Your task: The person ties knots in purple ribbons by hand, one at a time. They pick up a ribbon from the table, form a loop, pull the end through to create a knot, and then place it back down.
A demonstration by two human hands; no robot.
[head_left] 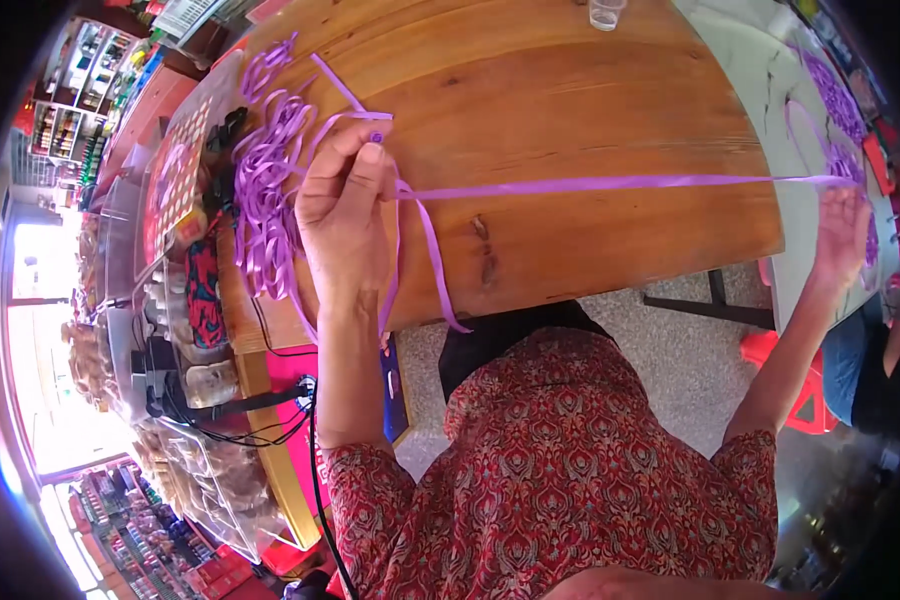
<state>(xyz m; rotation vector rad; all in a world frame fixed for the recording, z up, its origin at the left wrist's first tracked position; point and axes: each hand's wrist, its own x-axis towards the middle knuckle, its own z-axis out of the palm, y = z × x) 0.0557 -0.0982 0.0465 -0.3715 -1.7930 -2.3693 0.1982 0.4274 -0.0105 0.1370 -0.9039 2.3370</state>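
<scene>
Nearest garment: red shirt with ornate print [570, 450], below the near edge of the brown wooden table [590, 110].
Lettering: small white marks on a bright pink panel [295, 395], too small to read.
Left hand [345, 205]: thumb and fingers pinching a flat, shiny purple ribbon [590, 185], a small rolled bit at the tips.
Ribbon: stretched across the table, past its right edge.
Right hand [843, 230]: ribbon at its fingers; cannot tell whether gripped.
Purple ribbon heap [270, 180]: along the table's left edge.

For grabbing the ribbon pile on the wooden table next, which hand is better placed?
Probably the left hand: it is beside the ribbon pile, though it pinches a small purple coil. The right hand is far across, at the other end of the stretched ribbon.
</scene>
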